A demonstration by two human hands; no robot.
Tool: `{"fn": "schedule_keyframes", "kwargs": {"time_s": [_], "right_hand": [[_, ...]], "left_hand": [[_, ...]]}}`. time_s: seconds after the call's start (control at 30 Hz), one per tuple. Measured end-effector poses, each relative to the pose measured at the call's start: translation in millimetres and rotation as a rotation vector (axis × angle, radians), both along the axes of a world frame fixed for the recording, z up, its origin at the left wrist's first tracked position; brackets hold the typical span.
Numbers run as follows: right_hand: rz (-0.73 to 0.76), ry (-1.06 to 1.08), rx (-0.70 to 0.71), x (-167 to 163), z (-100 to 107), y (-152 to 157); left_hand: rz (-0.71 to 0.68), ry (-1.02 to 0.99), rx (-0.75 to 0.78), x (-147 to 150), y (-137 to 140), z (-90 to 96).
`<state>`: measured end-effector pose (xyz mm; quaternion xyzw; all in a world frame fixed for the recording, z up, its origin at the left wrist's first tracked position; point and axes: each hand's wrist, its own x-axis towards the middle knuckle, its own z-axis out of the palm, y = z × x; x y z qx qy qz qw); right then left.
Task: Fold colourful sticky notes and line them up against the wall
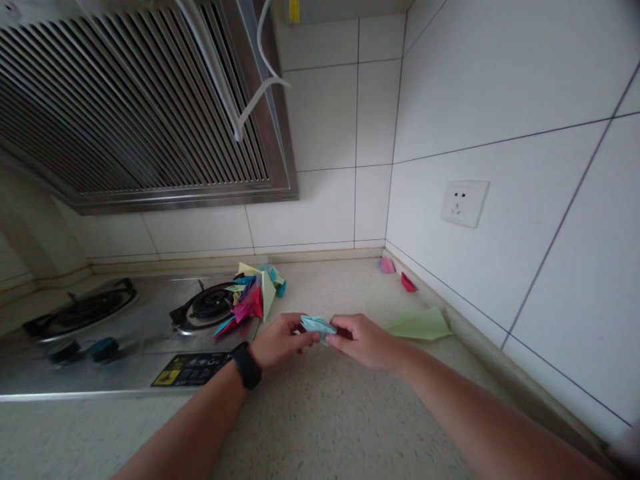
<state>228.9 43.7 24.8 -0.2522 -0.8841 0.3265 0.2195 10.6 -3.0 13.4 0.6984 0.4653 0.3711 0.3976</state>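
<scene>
While the left hand (280, 341) and right hand (364, 341) pinch opposite ends of a folded light-blue paper (319, 325) above the counter (310, 420), a pale-green sheet (423, 324) lies beyond the right wrist (400, 355); colourful folded papers (251, 299) crowd the right gas burner (210, 302).

Stove (153, 303) left of the held paper (319, 325)

I find the light soft and rather dim at the range hood (150, 120); right of it, the tiled wall (500, 80) is paler. Below it, the folded paper (319, 325) seems slightly blurred.
</scene>
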Motion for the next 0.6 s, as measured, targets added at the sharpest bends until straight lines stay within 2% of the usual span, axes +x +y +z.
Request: {"fn": "schedule_keyframes", "kwargs": {"time_s": [0.2,0.47,0.6], "right_hand": [[0.056,-0.038,-0.089,0.6,0.9,-2.7],[0.061,-0.098,-0.017,2.1,0.3,-2.5],[0.058,-0.103,-0.030,2.1,2.5,-3.9]], "left_hand": [[-0.043,-0.006,-0.032,-0.2,-3.8,3.1],[-0.084,0.054,-0.048,0.6,-4.8,3.0],[-0.077,0.110,-0.049,2.2,-6.9,7.3]]}}
